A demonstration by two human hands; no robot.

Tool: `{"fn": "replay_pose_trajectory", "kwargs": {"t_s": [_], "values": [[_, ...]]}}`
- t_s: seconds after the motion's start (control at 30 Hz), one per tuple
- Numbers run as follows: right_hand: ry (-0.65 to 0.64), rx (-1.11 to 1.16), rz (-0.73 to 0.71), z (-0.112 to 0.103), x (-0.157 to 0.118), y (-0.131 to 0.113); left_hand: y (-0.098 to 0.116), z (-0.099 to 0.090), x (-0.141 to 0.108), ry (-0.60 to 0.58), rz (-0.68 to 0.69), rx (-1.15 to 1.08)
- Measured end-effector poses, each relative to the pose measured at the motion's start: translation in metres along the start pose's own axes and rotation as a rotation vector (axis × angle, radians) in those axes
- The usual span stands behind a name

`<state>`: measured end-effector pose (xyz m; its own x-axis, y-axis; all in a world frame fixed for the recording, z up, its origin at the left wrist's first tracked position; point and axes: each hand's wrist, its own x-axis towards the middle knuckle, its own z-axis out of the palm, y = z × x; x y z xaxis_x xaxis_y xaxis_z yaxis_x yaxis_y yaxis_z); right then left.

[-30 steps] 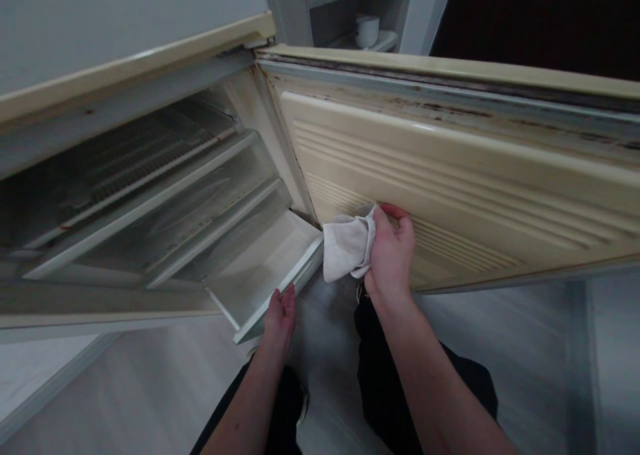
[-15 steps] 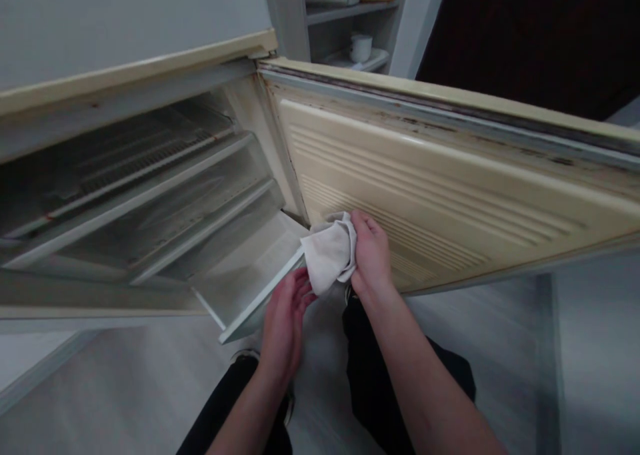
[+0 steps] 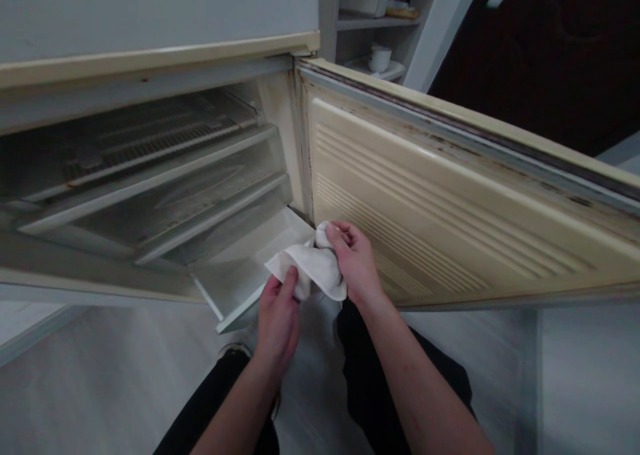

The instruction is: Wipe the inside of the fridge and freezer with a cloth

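Rearranging cloth (image 3: 316, 263), apparently, by pulled-out drawer (image 3: 242, 314); left hand (image 3: 278, 312) pinches edge, right hand (image 3: 358, 263) grips bunched end. Next move likely needs one hand loosening.

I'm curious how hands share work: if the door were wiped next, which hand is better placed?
Probably the right hand: it holds the cloth and is nearer the door. The left hand also holds the cloth, but sits by the open drawer.

The person wears black trousers (image 3: 361, 375) and pale-edged shoes (image 3: 235, 348).
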<state>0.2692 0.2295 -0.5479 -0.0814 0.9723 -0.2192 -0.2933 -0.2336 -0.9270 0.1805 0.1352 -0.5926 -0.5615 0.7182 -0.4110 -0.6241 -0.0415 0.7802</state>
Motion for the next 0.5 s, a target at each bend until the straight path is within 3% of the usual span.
{"fn": "replay_pose_trajectory", "kwargs": {"t_s": [0.13, 0.3, 0.4, 0.5], "values": [[0.024, -0.151, 0.006, -0.006, 0.001, 0.002, 0.016, -0.013, 0.015, 0.155, 0.095, -0.053], [0.119, -0.299, -0.203, -0.012, 0.003, 0.010, 0.033, -0.015, 0.023, 0.229, 0.185, -0.084], [0.151, -0.141, -0.211, -0.011, 0.004, 0.010, 0.044, -0.013, 0.020, 0.175, 0.105, -0.197], [0.077, 0.063, -0.054, -0.009, 0.005, 0.002, 0.057, -0.019, 0.014, -0.034, -0.071, -0.322]]}}
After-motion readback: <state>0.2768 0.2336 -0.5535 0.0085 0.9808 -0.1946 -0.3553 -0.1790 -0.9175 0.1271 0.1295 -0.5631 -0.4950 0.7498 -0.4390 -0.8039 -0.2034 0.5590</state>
